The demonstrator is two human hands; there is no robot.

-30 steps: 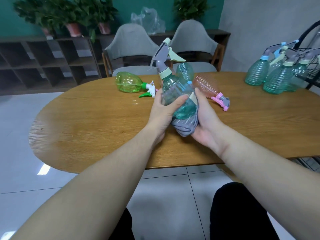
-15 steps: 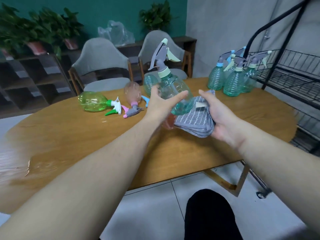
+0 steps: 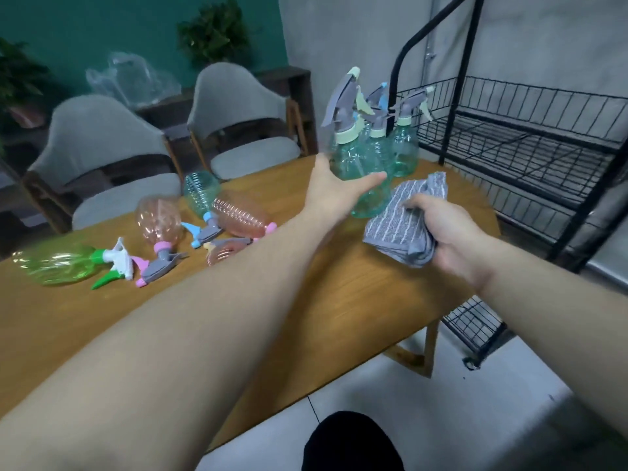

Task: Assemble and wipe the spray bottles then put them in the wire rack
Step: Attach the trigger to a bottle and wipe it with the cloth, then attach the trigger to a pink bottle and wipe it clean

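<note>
Our left hand [image 3: 334, 190], at centre frame, grips a teal spray bottle [image 3: 362, 175] from its left side, thumb stretched across the front of the clear body, fingers hidden behind it; the bottle stands upright above the tabletop [image 3: 339, 283] with its grey trigger head at the top. Just right and lower, our right hand [image 3: 441, 229] clutches a folded grey striped cloth [image 3: 402, 215], fingers curled over its near edge; the cloth's upper left corner lies right beside the bottle's base, and we cannot tell whether they touch. Directly behind the held bottle, a cluster of assembled teal bottles [image 3: 402, 149] stands at the tabletop's far right end. To the right of frame rises the black wire rack [image 3: 530, 137], its shelves just beyond that cluster. Left of our forearm, lying on their sides, are a green bottle [image 3: 56, 263], a pink bottle [image 3: 159, 220], another teal one [image 3: 200, 193] and a second pink one [image 3: 239, 217]. Two grey chairs [image 3: 102, 158] stand behind the tabletop.
</note>
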